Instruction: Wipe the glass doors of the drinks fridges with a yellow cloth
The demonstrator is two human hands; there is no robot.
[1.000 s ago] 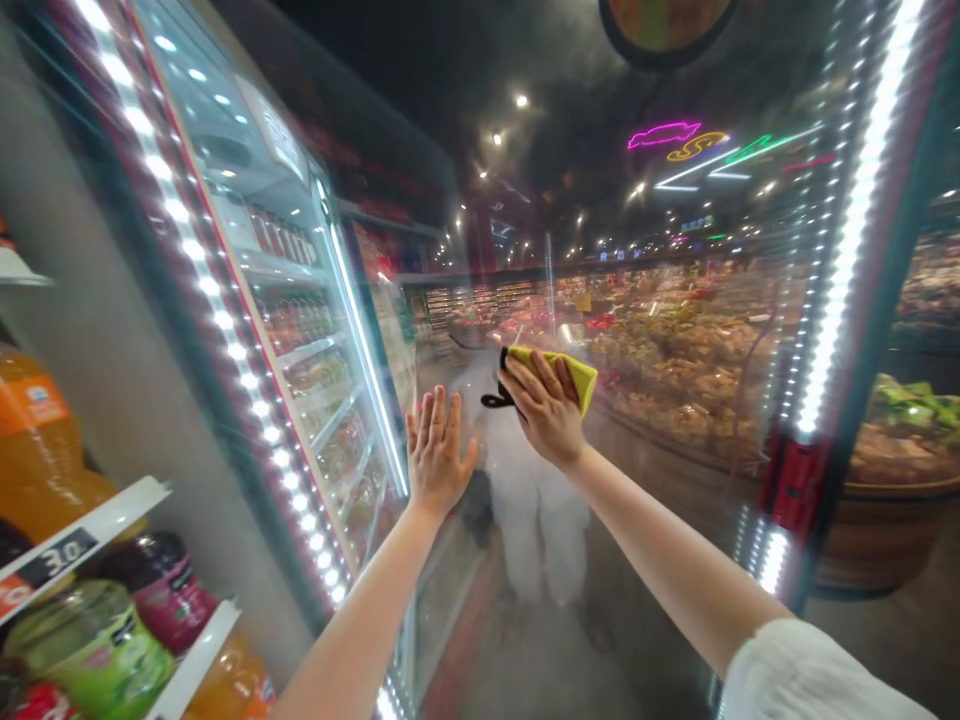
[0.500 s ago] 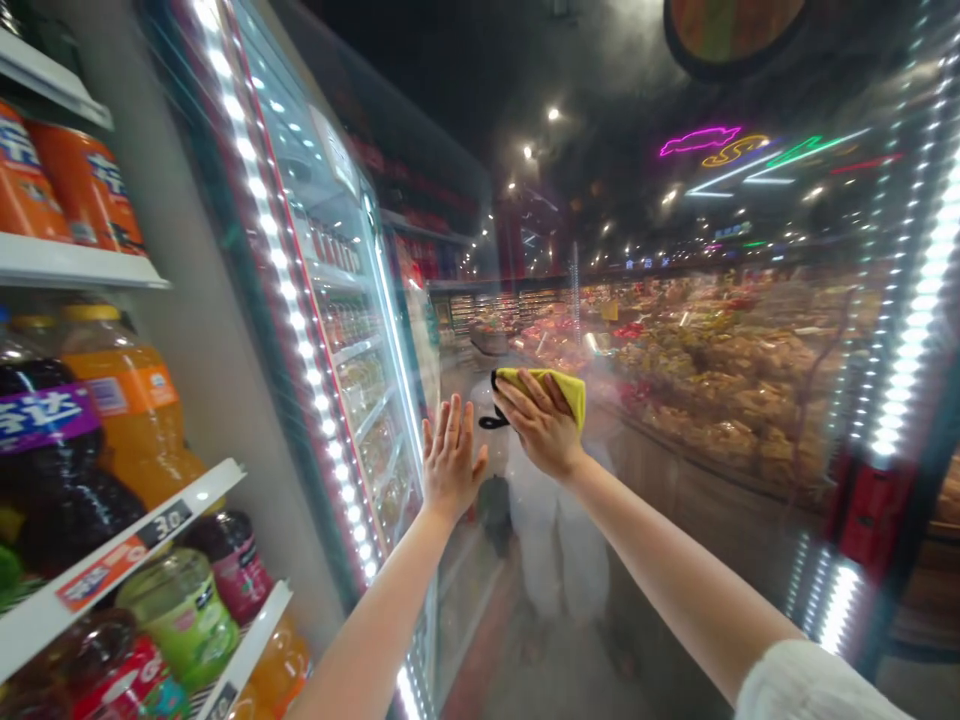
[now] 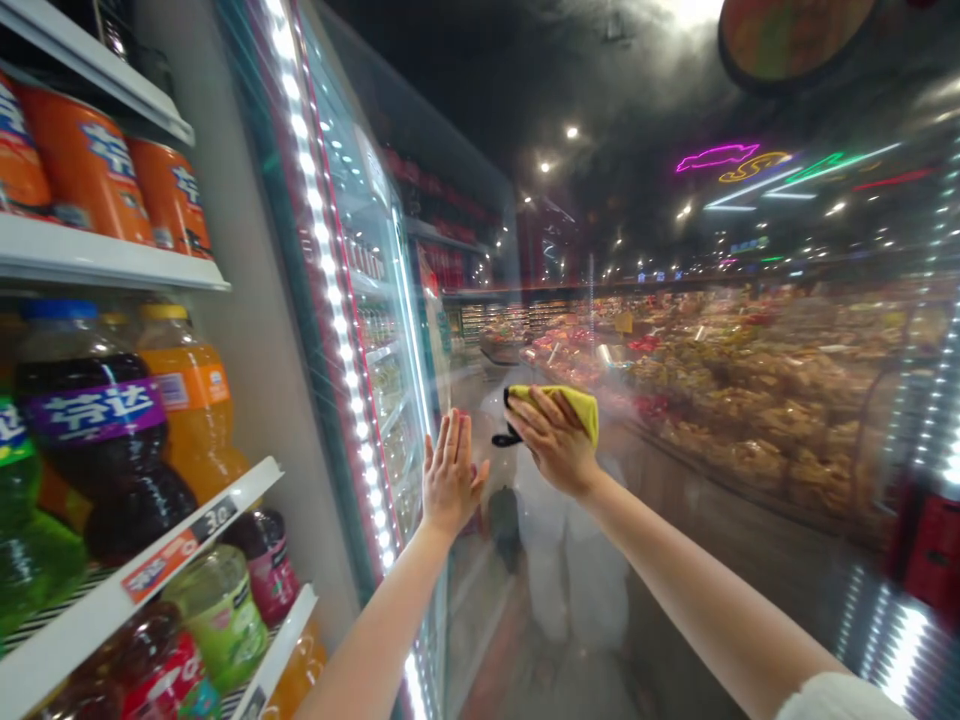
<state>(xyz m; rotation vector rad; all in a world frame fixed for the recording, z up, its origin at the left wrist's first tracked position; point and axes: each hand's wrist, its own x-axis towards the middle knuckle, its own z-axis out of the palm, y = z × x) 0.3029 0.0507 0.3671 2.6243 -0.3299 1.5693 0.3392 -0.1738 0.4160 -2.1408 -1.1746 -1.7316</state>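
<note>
A folded yellow cloth with a black edge and a small black loop lies under my right hand, pressed against an upright glass door. The fingers of that hand lie over the cloth and hold it to the pane. To its left, my left hand rests on the same glass with its fingers stretched out and holds nothing. A blurred reflection of a person in white shows in the pane behind the cloth.
At the left, white shelves hold orange cans and several soda bottles. A bright LED strip runs beside them. Heaped produce and neon lights show in the glass, and a red part sits at the right edge.
The view has turned a little left, so more of the shelves shows. My right hand and the cloth appear slightly lower and farther right; my left hand stays on the glass.
</note>
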